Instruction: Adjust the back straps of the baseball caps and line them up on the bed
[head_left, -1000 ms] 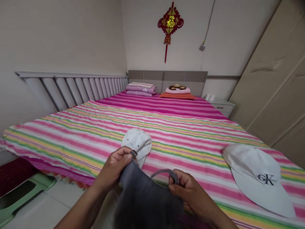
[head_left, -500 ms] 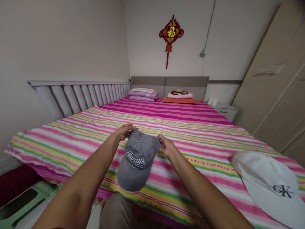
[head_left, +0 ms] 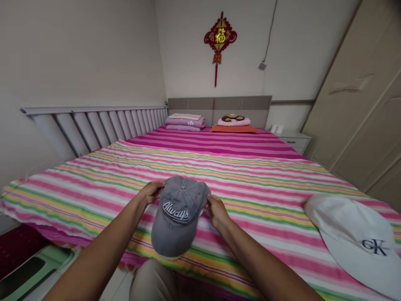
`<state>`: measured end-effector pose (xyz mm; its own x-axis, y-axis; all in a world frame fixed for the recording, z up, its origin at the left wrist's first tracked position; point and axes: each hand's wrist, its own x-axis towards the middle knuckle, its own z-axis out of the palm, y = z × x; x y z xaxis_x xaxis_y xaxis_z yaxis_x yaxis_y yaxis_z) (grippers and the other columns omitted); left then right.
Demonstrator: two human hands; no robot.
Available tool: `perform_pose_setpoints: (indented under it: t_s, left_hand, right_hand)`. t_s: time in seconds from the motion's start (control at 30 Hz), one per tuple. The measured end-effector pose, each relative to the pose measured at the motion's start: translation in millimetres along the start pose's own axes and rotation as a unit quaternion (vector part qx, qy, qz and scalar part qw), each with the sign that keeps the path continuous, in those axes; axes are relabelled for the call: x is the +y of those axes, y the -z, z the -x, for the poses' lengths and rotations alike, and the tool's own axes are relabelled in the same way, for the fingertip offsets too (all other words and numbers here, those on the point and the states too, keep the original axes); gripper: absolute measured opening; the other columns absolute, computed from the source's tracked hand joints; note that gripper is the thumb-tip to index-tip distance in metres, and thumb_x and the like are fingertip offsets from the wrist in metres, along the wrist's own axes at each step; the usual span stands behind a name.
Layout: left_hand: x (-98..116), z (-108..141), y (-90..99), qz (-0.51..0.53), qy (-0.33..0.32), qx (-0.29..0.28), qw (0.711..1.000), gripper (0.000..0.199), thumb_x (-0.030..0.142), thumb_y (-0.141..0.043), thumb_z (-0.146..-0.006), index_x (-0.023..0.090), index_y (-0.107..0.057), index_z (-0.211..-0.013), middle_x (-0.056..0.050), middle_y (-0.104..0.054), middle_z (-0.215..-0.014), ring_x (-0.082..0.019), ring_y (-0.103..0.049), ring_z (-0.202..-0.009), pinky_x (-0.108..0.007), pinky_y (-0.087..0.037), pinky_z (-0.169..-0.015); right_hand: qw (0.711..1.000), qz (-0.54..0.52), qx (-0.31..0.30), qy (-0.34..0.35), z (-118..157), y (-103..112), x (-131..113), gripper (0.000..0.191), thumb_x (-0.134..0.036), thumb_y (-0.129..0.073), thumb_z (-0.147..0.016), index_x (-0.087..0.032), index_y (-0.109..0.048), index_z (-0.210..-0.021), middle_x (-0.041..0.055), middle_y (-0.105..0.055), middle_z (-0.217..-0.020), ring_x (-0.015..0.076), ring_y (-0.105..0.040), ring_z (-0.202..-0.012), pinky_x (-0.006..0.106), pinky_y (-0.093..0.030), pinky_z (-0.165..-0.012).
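A grey cap [head_left: 180, 200] with white "Always" lettering is at the near part of the bed, its brim toward me. My left hand [head_left: 151, 192] pinches the cap's left side, fingertips partly hidden by the fabric. On the other side, my right hand [head_left: 216, 210] grips the cap's edge between thumb and fingers. Under the cap lies a striped sheet [head_left: 263, 192]. A white cap [head_left: 347, 234] marked "CK" rests on the sheet at the right, apart from my hands.
Folded purple bedding [head_left: 185, 122] and a pink pillow [head_left: 233, 121] sit by the headboard [head_left: 194, 103]. White railing [head_left: 94, 109] runs along the left wall. A green stool [head_left: 40, 267] stands low at the left; a nightstand [head_left: 293, 140] is back right.
Both hands have come lower and a little nearer with the grey cap still between them. My left hand has shifted down the cap's side. The view has moved slightly.
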<state>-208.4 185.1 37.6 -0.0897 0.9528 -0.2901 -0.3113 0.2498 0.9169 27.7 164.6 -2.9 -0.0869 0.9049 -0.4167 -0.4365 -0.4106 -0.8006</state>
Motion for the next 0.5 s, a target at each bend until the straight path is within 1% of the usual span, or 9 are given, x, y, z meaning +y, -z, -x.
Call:
perform_pose_setpoints:
  t_s: [0.1, 0.17, 0.2, 0.27, 0.37, 0.43, 0.5]
  left_hand:
    - [-5.9, -8.8, 0.1, 0.011, 0.029, 0.015, 0.999, 0.008, 0.003, -0.053, -0.070, 0.008, -0.058, -0.073, 0.001, -0.059, -0.048, -0.008, -0.050, -0.036, -0.017, -0.042, -0.038]
    - [-12.3, -12.6, -0.4, 0.019, 0.044, 0.019, 0.999, 0.009, 0.005, -0.052, -0.072, 0.008, -0.059, -0.078, 0.001, -0.060, -0.050, -0.009, -0.052, -0.037, -0.020, -0.044, -0.039]
    - [-15.0, -13.8, -0.2, 0.025, 0.045, 0.019, 0.998, 0.011, 0.004, -0.053, -0.071, 0.008, -0.059, -0.079, 0.000, -0.061, -0.051, -0.010, -0.053, -0.039, -0.021, -0.046, -0.041]
    - [-18.3, -15.6, 1.2, 0.045, 0.026, 0.018, 0.998, 0.016, 0.000, -0.052, -0.067, 0.008, -0.061, -0.079, -0.001, -0.062, -0.053, -0.012, -0.057, -0.043, -0.023, -0.049, -0.046]
    - [-20.4, -17.7, 2.9, 0.072, -0.015, 0.024, 0.997, 0.023, -0.003, -0.050, -0.064, 0.010, -0.062, -0.079, 0.000, -0.064, -0.054, -0.011, -0.058, -0.045, -0.021, -0.050, -0.051]
    - [-23.7, -18.7, 1.8, 0.074, -0.012, 0.030, 0.997, 0.025, -0.004, -0.051, -0.061, 0.010, -0.062, -0.078, 0.000, -0.064, -0.053, -0.012, -0.057, -0.044, -0.022, -0.050, -0.051]
    - [-29.2, -19.1, -0.3, 0.067, 0.007, 0.034, 0.997, 0.025, -0.006, -0.052, -0.058, 0.008, -0.062, -0.076, -0.002, -0.063, -0.050, -0.014, -0.057, -0.042, -0.025, -0.050, -0.048]
  right_hand:
    - [0.999, -0.006, 0.021, -0.034, -5.8, -1.1, 6.5, 0.021, -0.031, -0.045, -0.086, -0.012, -0.054, -0.090, -0.0013, -0.055, -0.072, 0.0064, -0.049, -0.050, 0.020, -0.042, -0.044]
    - [0.998, -0.007, 0.023, -0.055, -7.2, -1.0, 10.9, 0.021, -0.031, -0.046, -0.086, -0.012, -0.054, -0.091, -0.0005, -0.056, -0.074, 0.0071, -0.051, -0.052, 0.021, -0.044, -0.045]
    - [0.998, -0.010, 0.022, -0.056, -7.2, -1.2, 12.4, 0.021, -0.031, -0.046, -0.086, -0.012, -0.054, -0.091, -0.0005, -0.056, -0.074, 0.0072, -0.051, -0.053, 0.021, -0.044, -0.046]
    - [0.999, -0.017, 0.020, -0.039, -6.9, -2.2, 13.7, 0.022, -0.032, -0.045, -0.086, -0.012, -0.054, -0.092, -0.0007, -0.056, -0.074, 0.0069, -0.050, -0.052, 0.020, -0.043, -0.045]
    - [0.999, -0.016, 0.025, -0.017, -8.6, -5.0, 12.2, 0.022, -0.032, -0.044, -0.087, -0.013, -0.054, -0.093, -0.0008, -0.055, -0.074, 0.0065, -0.050, -0.051, 0.020, -0.043, -0.044]
    - [0.999, -0.004, 0.031, -0.026, -11.2, -6.1, 10.7, 0.021, -0.031, -0.046, -0.086, -0.013, -0.054, -0.093, -0.0003, -0.056, -0.075, 0.0069, -0.051, -0.053, 0.020, -0.044, -0.045]
    - [0.999, 0.011, 0.033, -0.042, -13.6, -5.3, 9.9, 0.020, -0.030, -0.047, -0.085, -0.012, -0.054, -0.094, 0.0003, -0.057, -0.077, 0.0077, -0.052, -0.055, 0.021, -0.045, -0.047]
